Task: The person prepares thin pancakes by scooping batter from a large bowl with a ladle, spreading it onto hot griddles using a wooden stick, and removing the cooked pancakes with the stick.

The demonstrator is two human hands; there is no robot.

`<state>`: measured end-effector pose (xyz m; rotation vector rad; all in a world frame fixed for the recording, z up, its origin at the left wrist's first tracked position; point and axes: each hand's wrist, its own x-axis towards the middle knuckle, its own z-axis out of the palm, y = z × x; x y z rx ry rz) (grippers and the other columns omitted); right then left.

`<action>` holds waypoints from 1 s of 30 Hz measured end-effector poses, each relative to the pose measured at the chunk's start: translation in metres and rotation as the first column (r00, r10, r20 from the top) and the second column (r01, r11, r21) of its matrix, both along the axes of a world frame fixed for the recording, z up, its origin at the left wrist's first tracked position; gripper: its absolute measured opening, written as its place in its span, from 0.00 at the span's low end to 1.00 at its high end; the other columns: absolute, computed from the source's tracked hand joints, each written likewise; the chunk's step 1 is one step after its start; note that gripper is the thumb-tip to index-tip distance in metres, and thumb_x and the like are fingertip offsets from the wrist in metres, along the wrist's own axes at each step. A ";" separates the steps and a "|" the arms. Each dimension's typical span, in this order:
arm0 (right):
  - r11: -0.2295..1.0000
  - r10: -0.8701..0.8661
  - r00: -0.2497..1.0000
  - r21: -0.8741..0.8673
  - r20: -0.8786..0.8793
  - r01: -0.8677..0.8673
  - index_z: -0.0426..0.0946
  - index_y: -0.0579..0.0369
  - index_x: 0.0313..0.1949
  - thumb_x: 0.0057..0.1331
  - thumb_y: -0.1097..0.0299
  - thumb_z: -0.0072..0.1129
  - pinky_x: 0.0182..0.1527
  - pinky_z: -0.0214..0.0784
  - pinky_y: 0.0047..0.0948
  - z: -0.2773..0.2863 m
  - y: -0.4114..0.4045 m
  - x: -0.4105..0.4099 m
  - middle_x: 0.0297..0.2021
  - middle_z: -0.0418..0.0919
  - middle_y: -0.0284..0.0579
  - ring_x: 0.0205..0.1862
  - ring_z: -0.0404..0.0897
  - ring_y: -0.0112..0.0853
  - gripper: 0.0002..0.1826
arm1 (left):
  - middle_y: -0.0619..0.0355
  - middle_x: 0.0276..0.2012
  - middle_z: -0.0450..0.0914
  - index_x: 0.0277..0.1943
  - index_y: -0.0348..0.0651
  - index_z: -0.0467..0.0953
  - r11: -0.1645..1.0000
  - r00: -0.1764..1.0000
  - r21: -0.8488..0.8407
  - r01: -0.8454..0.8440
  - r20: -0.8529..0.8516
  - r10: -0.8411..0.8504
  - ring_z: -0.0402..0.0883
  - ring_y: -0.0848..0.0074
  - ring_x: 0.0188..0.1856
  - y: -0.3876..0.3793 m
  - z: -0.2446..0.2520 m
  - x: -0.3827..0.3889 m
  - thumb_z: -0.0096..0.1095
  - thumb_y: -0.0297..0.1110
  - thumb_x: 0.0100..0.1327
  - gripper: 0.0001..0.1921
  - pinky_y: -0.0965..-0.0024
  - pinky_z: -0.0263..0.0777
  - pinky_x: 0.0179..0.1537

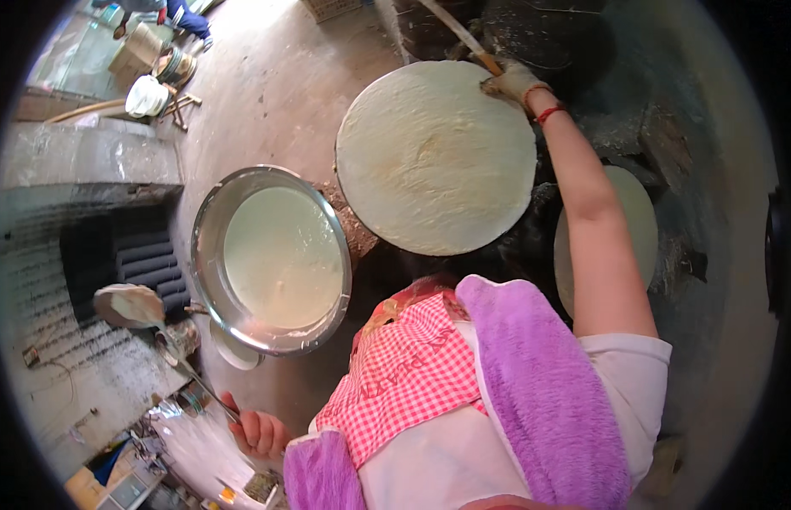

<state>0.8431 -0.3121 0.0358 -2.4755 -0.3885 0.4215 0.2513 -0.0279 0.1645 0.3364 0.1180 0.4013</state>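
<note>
My left hand (261,435), low at the left, is closed around the thin metal handle of a ladle (207,390). The ladle's round bowl points away from me and is coated with pale batter. Near it stands a wide stainless steel basin (207,255) with pale batter (284,255) inside. My gloved right hand (515,84) is at the far right edge of a round griddle, whose top is covered by a thin pale sheet of batter (434,159). A wooden stick (462,37) meets the fingers there; whether they grip it or the sheet's edge is unclear.
A second round pale surface (639,223) lies partly behind my right forearm. Beneath the basin a white rim (236,347) shows. Farther off are a white bucket (147,95) and a person (188,19). A low concrete ledge (89,153) runs along the left.
</note>
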 end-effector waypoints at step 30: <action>0.524 -0.487 0.873 0.810 0.031 0.264 0.70 0.68 0.52 0.52 0.83 0.60 0.35 0.73 0.21 0.255 0.008 -0.343 0.35 0.78 0.45 0.28 0.78 0.27 0.26 | 0.65 0.23 0.56 0.67 0.38 0.55 0.803 0.649 -0.190 0.564 -0.499 -0.574 0.51 0.88 0.14 0.180 -0.080 0.034 0.37 0.28 0.72 0.21 0.81 0.48 0.11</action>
